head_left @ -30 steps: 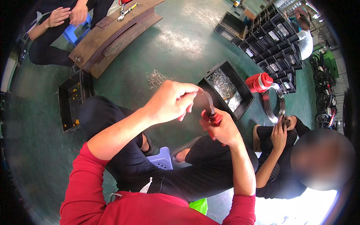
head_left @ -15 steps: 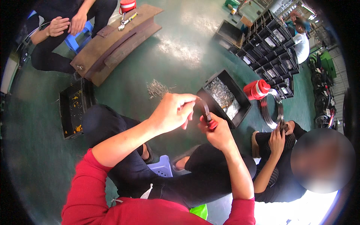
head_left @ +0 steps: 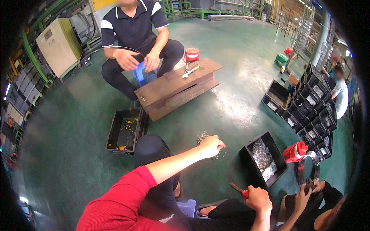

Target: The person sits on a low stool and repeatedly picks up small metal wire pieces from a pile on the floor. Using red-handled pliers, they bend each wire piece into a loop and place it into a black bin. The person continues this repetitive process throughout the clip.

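Observation:
My left hand [head_left: 211, 147] reaches out over a small pile of metal bits [head_left: 202, 137] on the green floor. Its fingers are closed in a pinch; whatever they hold, if anything, is too small to make out. Nearer to me, my right hand [head_left: 259, 198] is wrapped round the red handles of a pair of pliers [head_left: 236, 188], whose dark jaws point up and left. Between the hands and a little beyond the right one stands a black crate [head_left: 246, 159] with many thin metal pieces inside.
A brown steel beam [head_left: 181, 90] lies ahead with an adjustable wrench [head_left: 189, 71] on it. A black crate [head_left: 111, 134] holds yellow bits. To the right are a red jug [head_left: 296, 151], a wire coil [head_left: 317, 165] and stacked crates [head_left: 312, 104]. One co-worker sits opposite, another at right.
My left hand has left the pliers' jaws and gone out to the pile of metal bits. The right hand has lowered with the pliers. The view has swung up and left.

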A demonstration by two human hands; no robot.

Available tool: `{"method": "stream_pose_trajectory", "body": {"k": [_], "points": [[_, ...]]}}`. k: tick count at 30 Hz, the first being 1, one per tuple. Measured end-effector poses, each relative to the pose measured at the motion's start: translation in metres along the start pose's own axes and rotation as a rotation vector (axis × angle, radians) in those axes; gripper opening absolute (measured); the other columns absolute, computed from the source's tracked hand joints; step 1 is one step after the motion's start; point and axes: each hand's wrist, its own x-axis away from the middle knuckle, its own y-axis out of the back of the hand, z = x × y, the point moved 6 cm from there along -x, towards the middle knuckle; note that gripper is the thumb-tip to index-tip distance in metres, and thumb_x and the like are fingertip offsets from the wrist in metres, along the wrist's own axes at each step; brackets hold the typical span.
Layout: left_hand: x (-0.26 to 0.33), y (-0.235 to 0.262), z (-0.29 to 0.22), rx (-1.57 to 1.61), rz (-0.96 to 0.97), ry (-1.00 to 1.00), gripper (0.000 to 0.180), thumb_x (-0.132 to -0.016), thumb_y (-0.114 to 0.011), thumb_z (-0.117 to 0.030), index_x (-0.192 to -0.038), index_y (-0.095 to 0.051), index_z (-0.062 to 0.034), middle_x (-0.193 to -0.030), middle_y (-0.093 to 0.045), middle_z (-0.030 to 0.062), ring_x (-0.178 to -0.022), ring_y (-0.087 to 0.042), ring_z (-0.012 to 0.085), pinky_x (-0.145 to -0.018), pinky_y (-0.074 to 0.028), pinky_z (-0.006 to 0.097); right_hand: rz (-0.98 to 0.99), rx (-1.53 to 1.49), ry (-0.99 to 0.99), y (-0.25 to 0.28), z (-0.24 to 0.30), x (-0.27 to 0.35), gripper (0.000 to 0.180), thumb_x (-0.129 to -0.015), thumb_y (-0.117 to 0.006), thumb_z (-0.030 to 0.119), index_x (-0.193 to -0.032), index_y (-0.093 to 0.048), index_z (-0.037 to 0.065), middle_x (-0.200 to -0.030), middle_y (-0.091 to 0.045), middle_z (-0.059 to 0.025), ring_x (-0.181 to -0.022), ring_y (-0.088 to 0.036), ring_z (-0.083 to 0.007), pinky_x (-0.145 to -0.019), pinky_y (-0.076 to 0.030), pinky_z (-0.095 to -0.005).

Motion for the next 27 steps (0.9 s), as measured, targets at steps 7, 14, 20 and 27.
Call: {"method": "stream_pose_trajectory", "body": {"k": [7,14,20,27], "points": [[-0.103,-0.082,-0.077,-0.09,0.059,-0.141,0.021,-0.083,-0.065,-0.015,-0.101,-0.071,-0.0084,-0.095,-0.063,0.0175,-0.095,-0.061,0.0364,-0.084,-0.05,0.046,0.027,-0.063,0.147,-0.017,0.012,0.011,0.019,-0.081,-0.06,0.017,-0.089,-0.063,0.001,-0.083,-0.068,-0.022,-0.081,-0.068,-0.0378,-0.073,-0.053,-0.0468],[-0.142,-0.087,-0.14,0.248,-0.097,-0.104,0.034,-0.082,-0.06,-0.015,-0.116,-0.065,-0.0121,-0.1,-0.067,0.021,-0.095,-0.063,0.0383,-0.086,-0.051,0.047,-0.004,-0.045,0.058,-0.021,0.002,0.007,0.019,-0.081,-0.061,0.018,-0.09,-0.062,0.002,-0.084,-0.069,-0.0191,-0.08,-0.068,-0.0358,-0.071,-0.053,-0.0458],[-0.041,-0.135,0.024,0.102,0.118,0.288,0.045,-0.079,-0.051,-0.015,-0.122,-0.062,-0.0157,-0.102,-0.067,0.0215,-0.099,-0.063,0.0403,-0.088,-0.05,0.05,0.061,0.031,0.105,-0.028,0.011,0.002,0.018,-0.082,-0.057,0.016,-0.095,-0.062,0.003,-0.086,-0.07,-0.0167,-0.082,-0.07,-0.0334,-0.074,-0.054,-0.0442],[0.07,-0.176,0.175,-0.116,0.355,0.728,0.038,-0.076,-0.055,-0.018,-0.11,-0.066,-0.0049,-0.106,-0.067,0.0228,-0.1,-0.064,0.0405,-0.087,-0.051,0.047,0.116,0.065,0.219,-0.022,0.045,-0.019,0.018,-0.084,-0.055,0.016,-0.094,-0.062,0.002,-0.087,-0.07,-0.0175,-0.083,-0.07,-0.0328,-0.074,-0.054,-0.0449]]}}
